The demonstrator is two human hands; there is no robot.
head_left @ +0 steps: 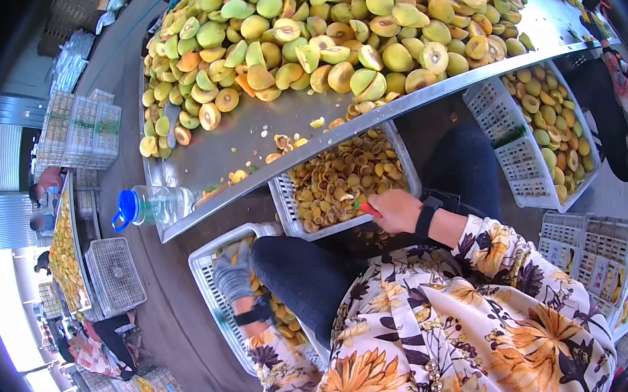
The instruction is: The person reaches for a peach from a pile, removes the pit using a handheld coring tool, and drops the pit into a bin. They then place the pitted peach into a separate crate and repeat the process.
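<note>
My right hand (397, 211), bare with a dark band at the wrist, is closed around a small red-and-green-handled tool (364, 207). Its working end is too small to make out. Below that hand is a white crate (310, 235) of brownish fruit scraps (335, 175). My left hand (233, 278), in a grey glove, reaches down into another white crate (202, 269) beside my left knee. Yellow-orange fruit halves (286, 319) lie in this crate. The glove's fingers are blurred and partly hidden, so I cannot see whether they hold anything.
A metal table (248, 131) in front carries a big heap of green-yellow fruit (330, 38), many halved. A blue-capped bottle (169, 203) stands at its left corner. Fruit-filled crates (507, 142) stand at right. Other people (103, 349) are around stacked crates at left.
</note>
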